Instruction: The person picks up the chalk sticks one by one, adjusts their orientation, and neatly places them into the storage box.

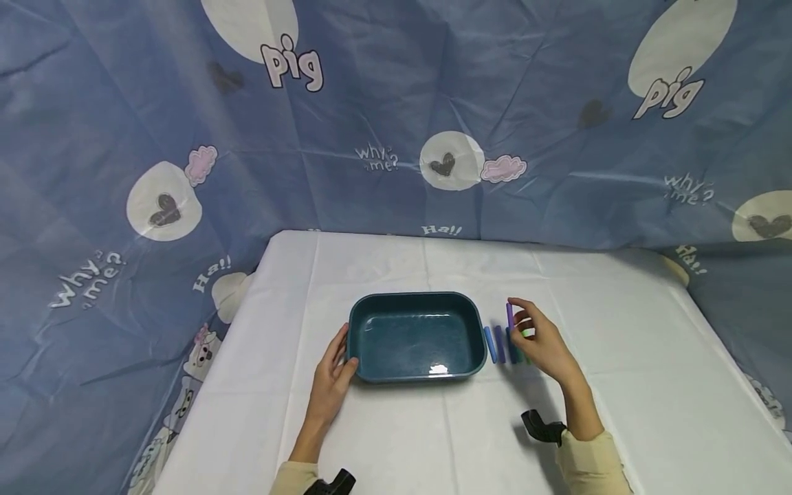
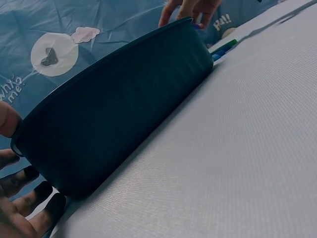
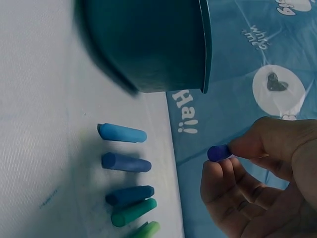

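Note:
A deep teal baking dish (image 1: pixel 414 344) sits on the white cloth. My left hand (image 1: pixel 331 381) holds its left end, thumb at the rim and fingers spread along the outer wall. To the right of the dish, my right hand (image 1: pixel 547 349) pinches a purple chalk stick (image 1: pixel 510 315) between thumb and fingertips, raised above the cloth. Below it lies a row of chalk sticks: light blue (image 3: pixel 124 133), blue-violet (image 3: pixel 126 162), dark blue (image 3: pixel 130 195), green (image 3: pixel 133 212) and light green (image 3: pixel 146 230). In the head view, the right hand partly covers the green ones.
White cloth (image 1: pixel 396 440) covers the table. Behind and beside it hangs a blue printed curtain (image 1: pixel 371 199). A small blue smear (image 3: pixel 48 196) marks the cloth near the sticks. Black wrist mounts (image 1: pixel 543 427) sit at both cuffs.

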`<state>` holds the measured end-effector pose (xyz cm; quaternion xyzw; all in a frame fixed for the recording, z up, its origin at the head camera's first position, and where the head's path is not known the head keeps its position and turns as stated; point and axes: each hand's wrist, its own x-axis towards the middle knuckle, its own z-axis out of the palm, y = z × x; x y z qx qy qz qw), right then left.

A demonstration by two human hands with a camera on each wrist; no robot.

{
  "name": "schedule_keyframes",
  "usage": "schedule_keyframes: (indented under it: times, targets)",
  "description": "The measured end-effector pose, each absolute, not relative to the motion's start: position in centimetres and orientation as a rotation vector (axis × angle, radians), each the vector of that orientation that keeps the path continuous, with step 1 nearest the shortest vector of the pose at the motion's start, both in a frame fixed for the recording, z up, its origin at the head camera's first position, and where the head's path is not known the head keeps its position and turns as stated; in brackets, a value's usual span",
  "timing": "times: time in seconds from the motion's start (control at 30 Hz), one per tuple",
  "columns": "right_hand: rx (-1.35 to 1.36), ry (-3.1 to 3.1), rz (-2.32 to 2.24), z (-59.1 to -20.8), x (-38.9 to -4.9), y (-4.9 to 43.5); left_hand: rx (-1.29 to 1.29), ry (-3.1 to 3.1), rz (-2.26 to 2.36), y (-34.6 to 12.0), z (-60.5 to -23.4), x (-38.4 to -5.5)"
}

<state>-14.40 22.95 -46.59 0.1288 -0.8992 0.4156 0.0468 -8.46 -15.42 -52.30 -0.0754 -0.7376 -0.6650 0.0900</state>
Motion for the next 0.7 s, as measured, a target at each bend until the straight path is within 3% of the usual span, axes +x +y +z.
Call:
schedule_keyframes:
  times: [0.7]
  targets:
    - [0.428,-2.731,1.362,-46.2,-14.3,21.7,-0.212,-2.193,-1.971,-15.4,-52.4,-8.5]
